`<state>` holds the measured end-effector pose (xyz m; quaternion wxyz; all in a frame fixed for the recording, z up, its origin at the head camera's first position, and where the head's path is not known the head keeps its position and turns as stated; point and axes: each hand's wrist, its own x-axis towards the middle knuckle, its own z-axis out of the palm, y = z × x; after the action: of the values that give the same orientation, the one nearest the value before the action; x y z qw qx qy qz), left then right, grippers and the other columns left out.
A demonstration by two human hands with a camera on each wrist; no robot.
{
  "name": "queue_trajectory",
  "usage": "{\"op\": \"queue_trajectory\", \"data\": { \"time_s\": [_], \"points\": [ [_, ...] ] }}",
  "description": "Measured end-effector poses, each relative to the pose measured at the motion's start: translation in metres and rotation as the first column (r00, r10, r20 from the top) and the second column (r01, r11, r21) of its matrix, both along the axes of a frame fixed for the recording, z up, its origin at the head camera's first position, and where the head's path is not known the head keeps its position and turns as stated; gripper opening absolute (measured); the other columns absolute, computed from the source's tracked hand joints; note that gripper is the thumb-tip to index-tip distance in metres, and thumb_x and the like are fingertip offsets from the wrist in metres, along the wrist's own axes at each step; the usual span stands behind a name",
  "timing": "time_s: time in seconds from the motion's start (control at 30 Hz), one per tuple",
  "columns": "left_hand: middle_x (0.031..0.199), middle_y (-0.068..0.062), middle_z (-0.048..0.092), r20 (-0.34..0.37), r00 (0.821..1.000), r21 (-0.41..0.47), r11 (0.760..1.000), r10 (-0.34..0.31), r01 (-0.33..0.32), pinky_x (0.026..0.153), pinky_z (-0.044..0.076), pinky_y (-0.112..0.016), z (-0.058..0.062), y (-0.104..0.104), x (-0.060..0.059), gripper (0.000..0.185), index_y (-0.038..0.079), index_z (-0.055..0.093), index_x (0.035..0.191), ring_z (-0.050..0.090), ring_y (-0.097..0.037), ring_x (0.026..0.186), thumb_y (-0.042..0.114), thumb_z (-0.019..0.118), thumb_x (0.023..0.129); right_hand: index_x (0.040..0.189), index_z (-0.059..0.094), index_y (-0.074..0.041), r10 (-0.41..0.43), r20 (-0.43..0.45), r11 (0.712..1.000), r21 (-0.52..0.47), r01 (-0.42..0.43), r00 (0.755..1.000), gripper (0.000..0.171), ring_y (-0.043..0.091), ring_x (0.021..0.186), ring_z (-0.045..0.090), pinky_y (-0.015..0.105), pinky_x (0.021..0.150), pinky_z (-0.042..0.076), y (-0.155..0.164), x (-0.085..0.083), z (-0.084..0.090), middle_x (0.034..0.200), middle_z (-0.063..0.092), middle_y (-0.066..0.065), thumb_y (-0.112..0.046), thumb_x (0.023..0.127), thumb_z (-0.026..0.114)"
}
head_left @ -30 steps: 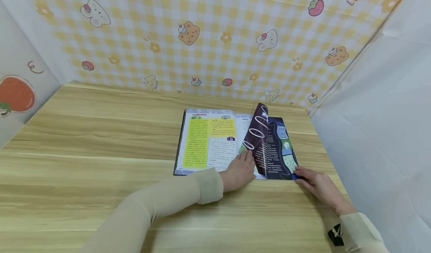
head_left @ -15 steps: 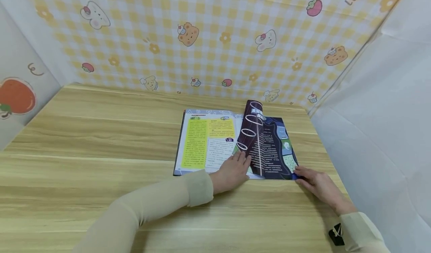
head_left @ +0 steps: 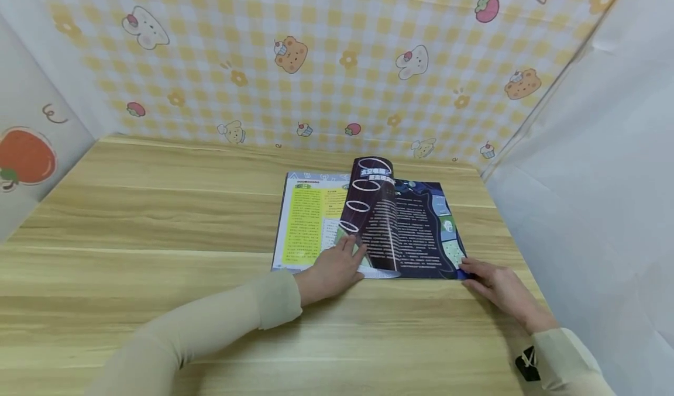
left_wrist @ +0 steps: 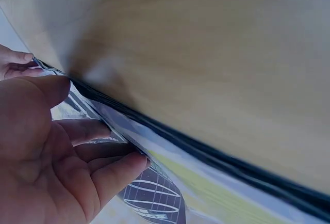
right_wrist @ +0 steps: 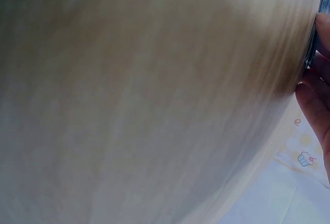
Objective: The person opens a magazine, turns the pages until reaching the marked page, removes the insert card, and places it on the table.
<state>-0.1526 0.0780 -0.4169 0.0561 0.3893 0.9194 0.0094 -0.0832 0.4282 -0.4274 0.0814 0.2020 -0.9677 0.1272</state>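
An open magazine lies on the wooden table. One dark page with white rings is lifted and curls over toward the left half. My left hand rests at the lower edge of this page, its fingers extended against it. In the left wrist view, the thumb of the left hand is at the magazine's near edge and its fingers reach over the paper. My right hand holds the lower right corner of the magazine, thumb at the near edge. Only fingertips of the right hand show in the right wrist view.
The wooden table extends left of the magazine and toward me. A yellow checked cloth hangs behind it, and a white sheet stands along the right side. A small black object is by the right cuff.
My left hand has moved left, carrying the dark page with it over the left half. More of the right-hand dark page now shows. The right hand has stayed at the corner.
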Motion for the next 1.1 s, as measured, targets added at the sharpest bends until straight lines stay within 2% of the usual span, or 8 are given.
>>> {"op": "queue_trajectory", "data": {
  "time_s": [0.13, 0.3, 0.63, 0.77, 0.9, 1.1],
  "points": [
    [0.141, -0.025, 0.042, -0.015, 1.000, 0.005, 1.000, 0.009, -0.009, 0.091, 0.051, -0.039, -0.001, -0.013, 0.000, 0.059, 0.005, 0.043, 0.140, 0.041, -0.036, 0.131, 0.043, 0.050, 0.095, 0.104, 0.069, 0.001, -0.006, -0.005, 1.000, -0.009, 0.006, 1.000, 0.031, 0.039, 0.095, 0.065, 0.046, 0.077, 0.053, 0.000, 0.000, -0.001, 0.112, 0.065, 0.022, -0.002, 0.074, 0.075],
    [0.135, -0.026, 0.048, -0.050, 0.999, 0.025, 0.999, 0.021, -0.020, 0.081, 0.055, -0.041, -0.003, -0.028, 0.002, 0.059, 0.003, 0.048, 0.136, 0.047, -0.037, 0.125, 0.042, 0.055, 0.093, 0.103, 0.069, 0.001, -0.008, -0.002, 1.000, -0.027, 0.008, 1.000, 0.033, 0.039, 0.094, 0.065, 0.047, 0.078, 0.053, 0.000, -0.001, -0.003, 0.110, 0.065, 0.023, -0.008, 0.073, 0.077],
    [0.122, -0.029, 0.056, -0.047, 0.997, 0.016, 0.998, 0.057, -0.056, 0.076, 0.056, -0.045, 0.007, -0.060, 0.006, 0.057, 0.000, 0.055, 0.128, 0.056, -0.038, 0.113, 0.040, 0.061, 0.089, 0.100, 0.071, 0.000, 0.017, -0.071, 1.000, -0.010, -0.018, 0.997, 0.028, 0.036, 0.089, 0.067, 0.045, 0.074, 0.054, 0.000, -0.005, -0.001, 0.103, 0.068, 0.021, -0.001, 0.073, 0.075],
    [0.122, -0.028, 0.057, -0.001, 0.997, -0.020, 0.997, 0.072, -0.072, 0.078, 0.054, -0.048, 0.013, -0.069, 0.005, 0.056, 0.000, 0.055, 0.128, 0.057, -0.039, 0.112, 0.040, 0.060, 0.090, 0.100, 0.071, 0.000, 0.019, -0.076, 1.000, -0.013, -0.020, 0.997, 0.028, 0.035, 0.090, 0.067, 0.044, 0.074, 0.054, 0.002, -0.006, -0.002, 0.102, 0.069, 0.020, -0.002, 0.073, 0.075],
    [0.124, -0.028, 0.056, 0.074, 0.993, -0.056, 0.995, 0.089, -0.085, 0.083, 0.052, -0.051, 0.019, -0.077, 0.003, 0.055, 0.000, 0.054, 0.129, 0.056, -0.041, 0.113, 0.039, 0.059, 0.090, 0.100, 0.072, -0.001, 0.012, -0.069, 1.000, -0.013, -0.013, 0.998, 0.027, 0.034, 0.090, 0.068, 0.044, 0.074, 0.054, 0.004, -0.007, -0.003, 0.102, 0.070, 0.019, -0.001, 0.073, 0.075],
    [0.118, -0.026, 0.060, 0.111, 0.992, -0.094, 0.994, 0.058, -0.047, 0.081, 0.053, -0.048, 0.028, -0.087, 0.000, 0.052, -0.003, 0.057, 0.124, 0.062, -0.040, 0.100, 0.036, 0.062, 0.089, 0.102, 0.072, -0.001, 0.005, -0.025, 1.000, -0.024, -0.006, 1.000, 0.025, 0.036, 0.093, 0.067, 0.045, 0.076, 0.054, 0.006, -0.008, -0.001, 0.104, 0.069, 0.018, -0.001, 0.077, 0.072]
  ]
}}
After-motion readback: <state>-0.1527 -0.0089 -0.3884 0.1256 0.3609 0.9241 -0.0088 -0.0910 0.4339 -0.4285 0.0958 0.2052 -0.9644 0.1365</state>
